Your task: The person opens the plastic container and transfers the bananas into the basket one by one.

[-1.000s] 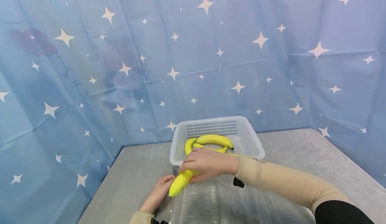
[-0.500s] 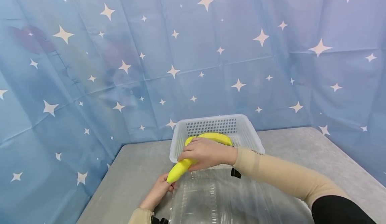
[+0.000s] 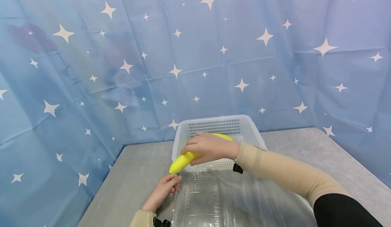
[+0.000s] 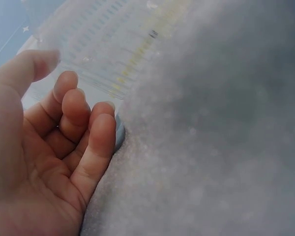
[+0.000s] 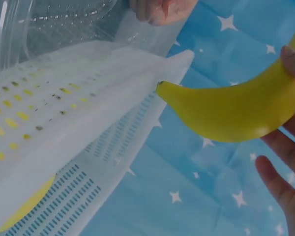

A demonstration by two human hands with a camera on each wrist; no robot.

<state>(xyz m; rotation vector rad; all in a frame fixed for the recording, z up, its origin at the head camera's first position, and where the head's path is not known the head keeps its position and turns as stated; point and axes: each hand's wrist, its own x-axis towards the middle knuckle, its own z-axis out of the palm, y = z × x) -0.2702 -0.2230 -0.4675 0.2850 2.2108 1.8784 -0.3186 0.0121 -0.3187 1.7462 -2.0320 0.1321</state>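
Note:
My right hand (image 3: 209, 148) grips a yellow banana (image 3: 180, 163) over the near left part of a white perforated basket (image 3: 253, 132). In the right wrist view the banana (image 5: 226, 110) lies across the fingers, its stem end overlapping the basket's corner. Another banana (image 3: 224, 137) shows inside the basket behind the hand; the rest of the contents are hidden. My left hand (image 3: 165, 188) pinches the far left corner of a clear, ridged plastic container (image 3: 201, 200), just below the held banana's tip. In the left wrist view the left hand (image 4: 59, 132) has its fingers curled.
The basket stands on a grey table (image 3: 140, 162), near its back edge. A blue curtain (image 3: 159, 50) with white stars hangs behind and beside the table. The clear plastic container covers the near part, under the right sleeve (image 3: 281, 169).
My right hand has moved away from me with the banana, from over the clear plastic to over the basket. The left hand has shifted slightly up at the plastic's corner.

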